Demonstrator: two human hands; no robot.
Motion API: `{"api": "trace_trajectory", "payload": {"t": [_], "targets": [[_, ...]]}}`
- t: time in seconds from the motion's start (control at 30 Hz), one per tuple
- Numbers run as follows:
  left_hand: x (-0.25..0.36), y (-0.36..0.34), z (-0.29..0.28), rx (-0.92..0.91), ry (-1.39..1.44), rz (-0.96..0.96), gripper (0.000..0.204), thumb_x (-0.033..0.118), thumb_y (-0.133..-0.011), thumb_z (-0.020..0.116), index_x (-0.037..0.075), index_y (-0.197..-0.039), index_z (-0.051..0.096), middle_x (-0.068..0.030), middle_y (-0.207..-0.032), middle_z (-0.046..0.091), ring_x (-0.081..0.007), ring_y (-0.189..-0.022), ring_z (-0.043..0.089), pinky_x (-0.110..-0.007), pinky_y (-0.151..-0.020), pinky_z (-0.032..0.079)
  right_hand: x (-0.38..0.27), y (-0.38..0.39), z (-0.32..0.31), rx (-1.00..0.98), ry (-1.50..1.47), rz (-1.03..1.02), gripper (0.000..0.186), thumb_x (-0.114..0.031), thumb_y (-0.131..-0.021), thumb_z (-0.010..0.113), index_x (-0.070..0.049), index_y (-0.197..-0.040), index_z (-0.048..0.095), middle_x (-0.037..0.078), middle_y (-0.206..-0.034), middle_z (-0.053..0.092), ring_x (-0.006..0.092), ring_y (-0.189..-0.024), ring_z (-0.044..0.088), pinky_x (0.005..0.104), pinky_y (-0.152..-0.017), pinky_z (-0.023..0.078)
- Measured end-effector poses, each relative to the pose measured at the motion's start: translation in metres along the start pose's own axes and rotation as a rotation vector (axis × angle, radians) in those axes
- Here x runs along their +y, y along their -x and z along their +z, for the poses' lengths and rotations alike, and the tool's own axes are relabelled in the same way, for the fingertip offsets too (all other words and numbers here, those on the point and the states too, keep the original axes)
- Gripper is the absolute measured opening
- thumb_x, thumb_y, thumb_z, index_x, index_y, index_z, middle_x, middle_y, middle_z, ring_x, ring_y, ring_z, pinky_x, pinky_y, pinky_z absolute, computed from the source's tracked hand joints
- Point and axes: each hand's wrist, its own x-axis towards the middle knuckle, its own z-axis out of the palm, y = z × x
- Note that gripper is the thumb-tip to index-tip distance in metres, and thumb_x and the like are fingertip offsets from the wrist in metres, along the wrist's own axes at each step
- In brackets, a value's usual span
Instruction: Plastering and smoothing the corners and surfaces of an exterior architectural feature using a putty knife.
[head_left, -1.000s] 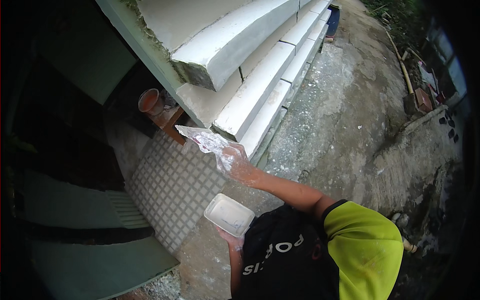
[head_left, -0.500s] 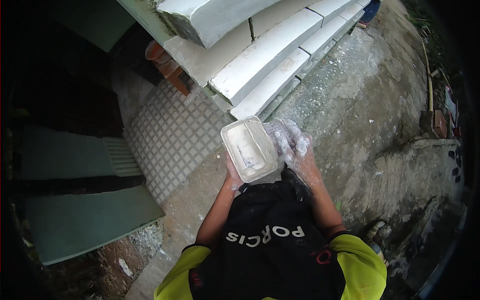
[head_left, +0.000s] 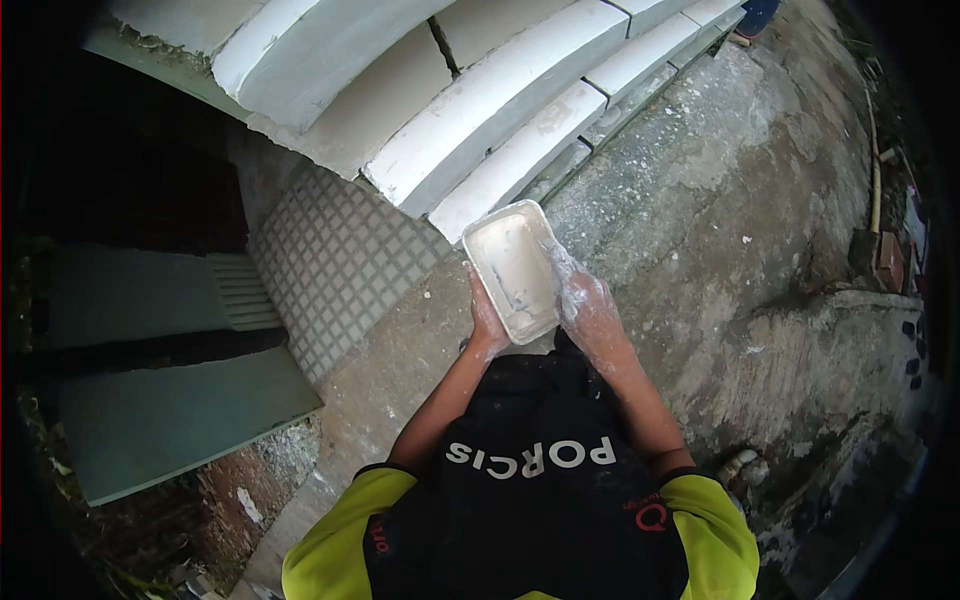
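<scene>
One rectangular tub (head_left: 491, 285) looks creamy-white (paste-coated, perhaps).

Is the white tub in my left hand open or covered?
Open: nothing covers the tub, and its pale, smeared inside shows in plain view.

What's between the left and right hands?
Head view: a whitish rectangular tub with pale paste inside lies between the left hand and the white-smeared right hand.
</scene>
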Motion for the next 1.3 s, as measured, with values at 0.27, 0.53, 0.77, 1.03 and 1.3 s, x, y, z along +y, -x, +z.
{"api": "trace_trajectory", "payload": {"t": [0.27, 0.53, 0.77, 1.03, 1.3], "targets": [[-0.026, -0.018, 0.032, -0.006, 0.016, 0.078, 0.074, 0.066, -0.092, 0.024, 0.008, -0.137, 0.038, -0.0115, -0.126, 0.052, -0.0253, -0.112, 0.054, -0.041, -0.096, 0.045, 0.009, -0.04, -0.049, 0.04, -0.375, -0.041, 0.036, 0.005, -0.082, 0.054, 0.001, -0.118, 0.053, 0.023, -0.113, 0.06, 0.0398, -0.1, 0.06, 0.0407, -0.081, 0.052], [-0.049, -0.024, 0.067, 0.129, 0.021, 0.148, 0.072, 0.062, -0.094, 0.023, 0.005, -0.135, 0.039, -0.0129, -0.124, 0.052, -0.0241, -0.111, 0.054, -0.037, -0.098, 0.043, 0.031, -0.039, -0.049, 0.062, -0.505, -0.024, 0.032, -0.002, -0.085, 0.057, 0.004, -0.116, 0.053, 0.022, -0.102, 0.063, 0.0305, -0.086, 0.067, 0.0341, -0.073, 0.053], [-0.053, -0.011, 0.068, 0.116, 0.046, 0.168, 0.073, 0.06, -0.095, 0.023, 0.003, -0.137, 0.037, -0.0135, -0.128, 0.05, -0.024, -0.114, 0.053, -0.037, -0.1, 0.042, 0.04, -0.035, -0.037, -0.022, -0.875, 0.361, 0.043, -0.016, -0.088, 0.058, 0.006, -0.124, 0.048, 0.012, -0.114, 0.059, 0.0143, -0.097, 0.056, 0.0297, -0.084, 0.048], [-0.051, 0.033, 0.044, 0.123, 0.117, 0.169, 0.073, 0.063, -0.094, 0.024, 0.008, -0.142, 0.03, -0.0116, -0.137, 0.044, -0.0269, -0.123, 0.047, -0.04, -0.103, 0.039, 0.015, -0.027, -0.037, 0.019, -1.029, 0.585, 0.038, -0.012, -0.09, 0.055, 0.005, -0.123, 0.048, 0.009, -0.113, 0.058, 0.0144, -0.102, 0.054, 0.0289, -0.088, 0.045], [-0.057, 0.078, 0.054, 0.175, 0.122, 0.113, 0.072, 0.061, -0.095, 0.021, 0.009, -0.145, 0.025, -0.0096, -0.143, 0.037, -0.0279, -0.129, 0.041, -0.041, -0.106, 0.034, -0.008, 0.004, -0.052, 0.178, -0.948, 0.481, 0.028, -0.01, -0.09, 0.057, 0.001, -0.115, 0.054, 0.005, -0.104, 0.061, 0.0108, -0.093, 0.056, 0.0267, -0.082, 0.047]]}}
